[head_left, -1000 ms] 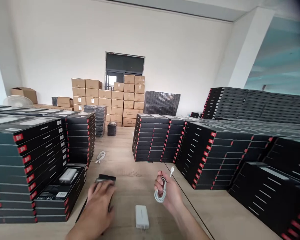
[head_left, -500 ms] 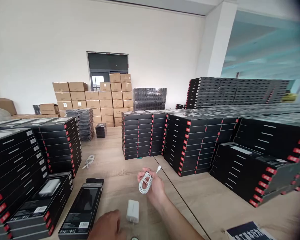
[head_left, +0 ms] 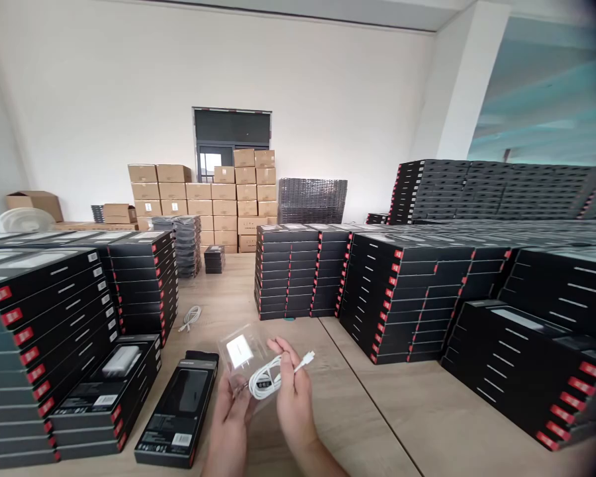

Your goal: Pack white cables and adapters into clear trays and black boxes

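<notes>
My left hand (head_left: 232, 405) is closed on a clear plastic bag (head_left: 256, 336), held up over the table. Through the plastic shows a white charger (head_left: 239, 351) with prongs; it appears to lie inside the bag. A coiled white charging cable (head_left: 265, 379) is gripped in my right hand (head_left: 294, 391), its plug sticking out past the thumb. The coil overlaps the bag's near side, and I cannot tell whether part of it is inside. Left of my hands lies a black phone-accessory style box (head_left: 179, 407) with a barcode label.
Stacks of black boxes with red marks stand left (head_left: 44, 318) and right (head_left: 377, 298) on the wooden table (head_left: 372, 411). Another white charger (head_left: 122, 361) rests on a low stack. A second coiled cable (head_left: 191, 318) lies farther back. Brown cartons (head_left: 211, 205) stand by the wall.
The white charger has left the table and is now up in the clear bag in my left hand. My right hand has brought the cable against the bag. The view has turned slightly left.
</notes>
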Demonstrator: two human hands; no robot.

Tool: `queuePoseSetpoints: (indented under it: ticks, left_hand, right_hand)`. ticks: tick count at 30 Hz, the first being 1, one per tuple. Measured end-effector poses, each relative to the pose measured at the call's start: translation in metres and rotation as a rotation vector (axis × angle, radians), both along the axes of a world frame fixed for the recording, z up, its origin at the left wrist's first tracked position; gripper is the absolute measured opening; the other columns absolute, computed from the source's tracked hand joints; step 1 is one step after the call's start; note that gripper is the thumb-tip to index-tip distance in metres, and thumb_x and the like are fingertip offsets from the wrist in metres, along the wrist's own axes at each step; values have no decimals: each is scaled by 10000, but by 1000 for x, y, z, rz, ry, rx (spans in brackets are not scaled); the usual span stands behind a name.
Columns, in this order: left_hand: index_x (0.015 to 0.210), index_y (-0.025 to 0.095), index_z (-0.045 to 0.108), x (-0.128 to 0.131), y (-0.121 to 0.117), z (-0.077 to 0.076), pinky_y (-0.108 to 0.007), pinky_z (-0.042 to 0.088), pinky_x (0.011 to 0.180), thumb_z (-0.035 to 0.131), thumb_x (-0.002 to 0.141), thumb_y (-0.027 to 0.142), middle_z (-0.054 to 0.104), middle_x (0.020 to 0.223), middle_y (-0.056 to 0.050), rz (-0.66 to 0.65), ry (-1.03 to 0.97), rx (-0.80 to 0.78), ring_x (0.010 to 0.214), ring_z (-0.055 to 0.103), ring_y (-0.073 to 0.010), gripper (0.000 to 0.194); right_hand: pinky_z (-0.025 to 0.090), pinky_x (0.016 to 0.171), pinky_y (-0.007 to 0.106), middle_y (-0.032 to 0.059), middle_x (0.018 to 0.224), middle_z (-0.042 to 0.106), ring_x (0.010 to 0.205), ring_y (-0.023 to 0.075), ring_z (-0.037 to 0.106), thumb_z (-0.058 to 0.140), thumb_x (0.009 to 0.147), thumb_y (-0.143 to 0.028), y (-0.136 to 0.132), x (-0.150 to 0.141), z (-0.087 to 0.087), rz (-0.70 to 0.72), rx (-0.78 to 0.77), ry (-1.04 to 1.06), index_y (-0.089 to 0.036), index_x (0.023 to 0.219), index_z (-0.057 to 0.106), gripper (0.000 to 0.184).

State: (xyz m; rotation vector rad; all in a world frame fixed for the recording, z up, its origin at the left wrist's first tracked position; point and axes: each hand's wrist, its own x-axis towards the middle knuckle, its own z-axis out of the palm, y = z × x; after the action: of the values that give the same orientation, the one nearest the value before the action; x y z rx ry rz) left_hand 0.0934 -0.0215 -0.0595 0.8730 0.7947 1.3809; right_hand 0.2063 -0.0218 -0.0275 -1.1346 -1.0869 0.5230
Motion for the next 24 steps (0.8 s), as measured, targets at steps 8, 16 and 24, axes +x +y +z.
queuePoseSetpoints:
  ticks: [8,16,24]
  left_hand:
    - [1072,229,544,-16,-8,32,-380,524,836,758,687,249,692,1113,-97,-71,-372,-66,1034,652,-254,440]
    - [1083,225,527,-26,-6,43,-348,523,804,810,671,302,730,1019,-94,-71,-290,-3,917,687,-224,506]
    - [1031,180,574,-23,-1,35,-344,532,746,822,625,311,742,905,-95,-28,-84,74,786,685,-218,493]
  right_hand:
    - [207,1179,429,37,1506,400,1410,247,295,429,961,-408,-3,-7,-3,152,99,-366,-272,1419,449,479]
    - [496,828,393,97,1129,691,993,277,635,527,854,-582,6,20,0,588,-221,223,-247,1296,578,557]
    - [467,756,327,74,947,693,876,235,617,767,728,-458,-7,19,16,667,-242,195,-202,1151,665,505]
